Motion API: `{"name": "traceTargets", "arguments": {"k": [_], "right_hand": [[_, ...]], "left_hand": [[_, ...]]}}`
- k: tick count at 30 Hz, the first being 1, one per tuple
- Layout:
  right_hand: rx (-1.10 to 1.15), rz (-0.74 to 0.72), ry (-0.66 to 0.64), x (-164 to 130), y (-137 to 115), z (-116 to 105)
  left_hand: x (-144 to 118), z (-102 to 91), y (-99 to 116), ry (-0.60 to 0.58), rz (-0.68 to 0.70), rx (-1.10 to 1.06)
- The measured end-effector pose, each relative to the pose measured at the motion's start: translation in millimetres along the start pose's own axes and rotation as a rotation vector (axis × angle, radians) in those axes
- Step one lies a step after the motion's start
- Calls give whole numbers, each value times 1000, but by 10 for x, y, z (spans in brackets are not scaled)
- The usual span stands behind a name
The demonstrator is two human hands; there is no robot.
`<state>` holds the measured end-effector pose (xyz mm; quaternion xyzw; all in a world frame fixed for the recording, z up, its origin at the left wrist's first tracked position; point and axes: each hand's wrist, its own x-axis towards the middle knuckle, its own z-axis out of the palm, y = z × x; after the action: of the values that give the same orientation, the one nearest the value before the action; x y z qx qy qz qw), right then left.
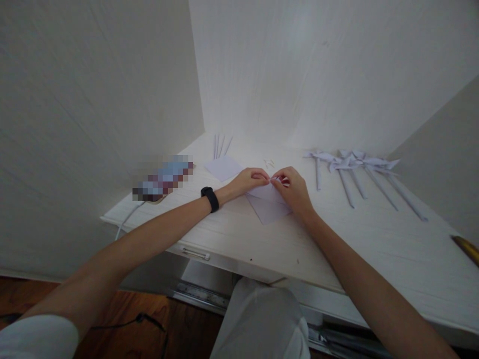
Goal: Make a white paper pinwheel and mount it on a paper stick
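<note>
A pale sheet of paper (270,208) lies on the white desk, its far part lifted and folded over toward the near corner. My left hand (253,180) pinches the paper's far edge from the left, thumb and fingertips together. From the right, my right hand (291,185) pinches the same edge, its fingertips almost touching those of the left. Just beyond the fingers are a few tiny whitish scraps (268,163). Another square of paper (223,167) lies flat to the left, with several thin paper sticks (220,145) behind it.
Several paper pinwheels (350,162) on rolled paper sticks lie at the right. A phone-like device (162,179), blurred out, rests at the left with a white cable (127,219). A yellowish object (466,247) lies at the right edge. Walls enclose the desk (232,239).
</note>
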<state>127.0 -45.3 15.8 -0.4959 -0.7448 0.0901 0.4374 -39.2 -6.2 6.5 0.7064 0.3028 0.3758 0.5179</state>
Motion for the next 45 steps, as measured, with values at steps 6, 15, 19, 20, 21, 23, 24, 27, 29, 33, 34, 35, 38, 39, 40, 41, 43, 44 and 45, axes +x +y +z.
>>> {"name": "traceTargets", "arguments": {"k": [6,15,19,20,21,23,24,27,29,33,34,35,38,39,40,41,43,44,45], "right_hand": [[-73,-57,-6,-4,-33,-4],[-112,-137,59,23,-1,-11],[-100,-127,90,19,21,11],[-98,-118,93,15,15,13],[-98,-111,96,10,6,14],[-101,-113,94,5,-16,15],[-103,-117,91,4,-27,14],[-86,-129,68,7,-56,6],[-71,-138,47,7,-66,-1],[-64,-142,46,8,-50,1],[-64,-152,58,9,-40,5],[-73,-164,66,11,-30,9],[-76,-187,72,20,-7,20],[-78,-184,75,22,-3,23],[-78,-180,73,23,-1,24],[-78,-175,68,24,1,26],[-76,-178,63,24,7,26],[-76,-183,61,24,11,24],[-75,-190,58,24,15,23]], "left_hand": [[16,24,-14,13,35,-11],[69,-4,-183,63,80,-8],[68,14,-166,77,84,-29],[61,24,-149,77,84,-30],[53,33,-132,78,83,-34],[43,43,-105,77,82,-34],[42,43,-97,82,82,-26],[54,31,-94,112,82,7],[64,23,-96,122,67,0],[59,24,-71,112,63,2],[54,27,-58,106,64,13],[49,29,-44,107,61,16],[37,30,-6,115,33,42],[34,28,1,115,36,47],[34,27,3,114,39,50],[35,26,-1,106,44,57],[41,28,-24,106,44,54],[45,31,-42,103,40,48],[49,35,-62,100,40,37]]}}
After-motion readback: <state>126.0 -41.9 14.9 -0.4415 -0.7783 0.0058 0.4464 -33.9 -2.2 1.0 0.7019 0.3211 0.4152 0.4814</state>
